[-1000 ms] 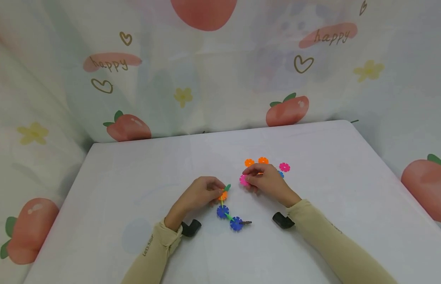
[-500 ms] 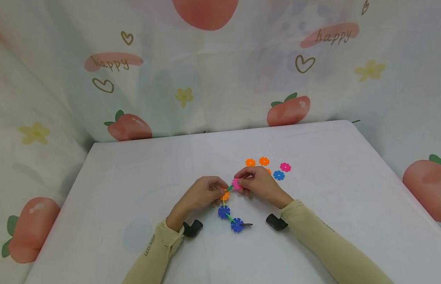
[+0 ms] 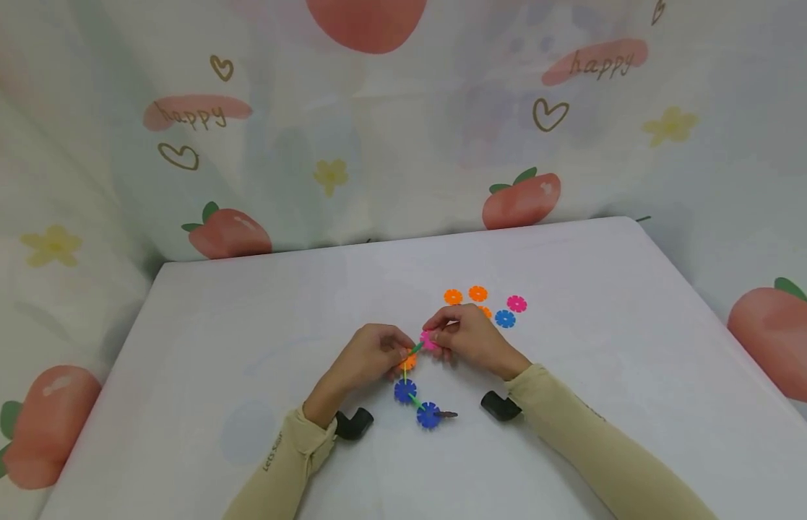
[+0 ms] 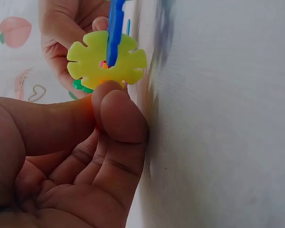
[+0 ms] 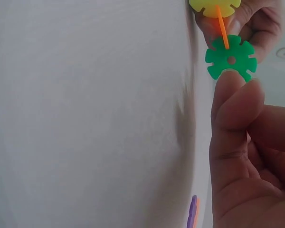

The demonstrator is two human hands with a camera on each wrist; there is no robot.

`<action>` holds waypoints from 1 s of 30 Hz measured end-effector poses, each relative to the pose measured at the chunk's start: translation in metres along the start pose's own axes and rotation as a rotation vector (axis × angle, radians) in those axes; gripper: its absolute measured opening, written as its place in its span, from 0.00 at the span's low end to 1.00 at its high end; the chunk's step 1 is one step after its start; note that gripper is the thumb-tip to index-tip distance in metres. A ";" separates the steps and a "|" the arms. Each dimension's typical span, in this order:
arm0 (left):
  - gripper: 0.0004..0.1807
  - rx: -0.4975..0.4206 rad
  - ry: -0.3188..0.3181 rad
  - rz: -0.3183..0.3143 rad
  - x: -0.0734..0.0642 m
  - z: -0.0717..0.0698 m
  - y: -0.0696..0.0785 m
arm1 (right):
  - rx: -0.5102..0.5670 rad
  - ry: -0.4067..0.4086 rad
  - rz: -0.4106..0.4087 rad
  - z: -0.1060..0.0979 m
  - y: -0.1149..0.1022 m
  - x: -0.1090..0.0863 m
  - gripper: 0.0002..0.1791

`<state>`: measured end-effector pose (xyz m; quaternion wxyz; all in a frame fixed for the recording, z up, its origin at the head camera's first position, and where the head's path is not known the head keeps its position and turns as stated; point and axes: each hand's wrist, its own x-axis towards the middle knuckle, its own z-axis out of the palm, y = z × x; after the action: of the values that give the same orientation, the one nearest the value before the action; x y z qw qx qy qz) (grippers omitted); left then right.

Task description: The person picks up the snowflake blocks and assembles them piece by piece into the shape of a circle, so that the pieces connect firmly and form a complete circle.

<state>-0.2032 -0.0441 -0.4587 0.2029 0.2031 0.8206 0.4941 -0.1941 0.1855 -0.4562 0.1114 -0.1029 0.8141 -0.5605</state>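
Note:
My left hand [image 3: 367,354] pinches an orange snowflake disc [image 3: 410,363] in a chain of slotted plastic discs. From it the chain runs through an edge-on yellow disc [image 4: 85,64], a blue disc [image 3: 405,391], a light green one [image 3: 413,399] and another blue disc [image 3: 428,415], ending in a brown disc [image 3: 449,414]. Between thumb and finger my right hand [image 3: 475,338] pinches a pink disc [image 3: 427,339]. A green disc [image 5: 244,54] bridges the orange and pink discs. How deeply pink and green are slotted is hidden by my fingertips.
Loose orange discs [image 3: 477,293], a pink disc [image 3: 516,303] and a blue disc [image 3: 505,318] lie beyond my right hand on the white table [image 3: 279,303]. A patterned cloth [image 3: 403,144] hangs behind the table. Black camera mounts [image 3: 501,406] sit under both wrists.
My right hand has brought the pink disc leftward from near the loose discs to the green disc. My left hand has stayed nearly in place, still pinching the orange disc.

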 end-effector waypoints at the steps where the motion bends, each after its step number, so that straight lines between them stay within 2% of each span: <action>1: 0.07 0.011 0.001 0.001 0.000 0.000 0.000 | -0.003 -0.007 -0.001 0.000 0.000 0.000 0.05; 5: 0.07 0.032 0.014 0.000 -0.001 0.000 -0.001 | 0.002 -0.016 -0.002 0.003 0.000 0.001 0.05; 13: 0.07 -0.030 0.056 -0.023 0.000 0.003 -0.001 | 0.046 0.020 0.031 0.008 -0.002 0.002 0.06; 15: 0.06 -0.048 0.038 -0.047 0.000 0.003 -0.001 | 0.036 0.020 0.034 0.009 -0.002 0.002 0.06; 20: 0.06 -0.082 -0.058 -0.104 0.000 -0.002 0.001 | 0.020 0.013 0.035 0.010 -0.001 0.004 0.08; 23: 0.06 -0.064 -0.075 -0.110 -0.002 -0.006 0.003 | 0.022 0.013 0.045 0.010 -0.002 0.005 0.07; 27: 0.09 -0.027 0.010 -0.109 -0.002 -0.009 0.003 | 0.029 -0.006 0.045 0.011 -0.003 0.008 0.05; 30: 0.11 -0.041 0.077 -0.117 -0.001 -0.009 0.000 | 0.052 -0.048 0.020 0.012 -0.003 0.009 0.05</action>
<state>-0.2074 -0.0511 -0.4551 0.2040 0.1317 0.8280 0.5055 -0.1994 0.1711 -0.4579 0.1390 -0.1053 0.7972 -0.5779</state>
